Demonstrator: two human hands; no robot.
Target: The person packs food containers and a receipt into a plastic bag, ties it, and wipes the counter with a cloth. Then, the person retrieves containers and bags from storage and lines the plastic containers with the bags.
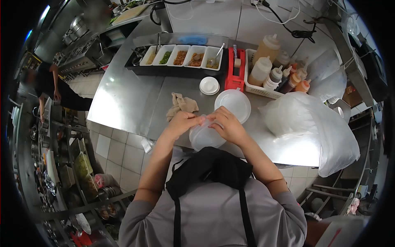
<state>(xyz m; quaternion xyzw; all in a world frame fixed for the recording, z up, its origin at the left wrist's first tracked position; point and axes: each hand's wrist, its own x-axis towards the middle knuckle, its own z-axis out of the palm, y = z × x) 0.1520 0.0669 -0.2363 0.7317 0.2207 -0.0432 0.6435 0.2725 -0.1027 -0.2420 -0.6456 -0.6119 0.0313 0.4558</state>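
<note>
A round, clear plastic lid [204, 139] is held at the table's near edge, close to my body. My left hand [184, 124] pinches its far rim, thumb and fingers closed. Against the same rim, my right hand [228, 126] is closed with its fingers bent and fingertips close to the left ones. Exactly how the fingertips meet the plastic is hard to make out. Just beyond my right hand sits a round white takeaway bowl [235, 105]. A crumpled beige cloth [181, 105] lies beyond my left hand.
Behind stand white food trays [180, 55], small stacked white dishes [209, 85], a red tape dispenser [235, 70] and a basket of squeeze bottles [263, 91]. A big plastic bag [296, 117] covers the right side. A person [51, 84] stands at the far left.
</note>
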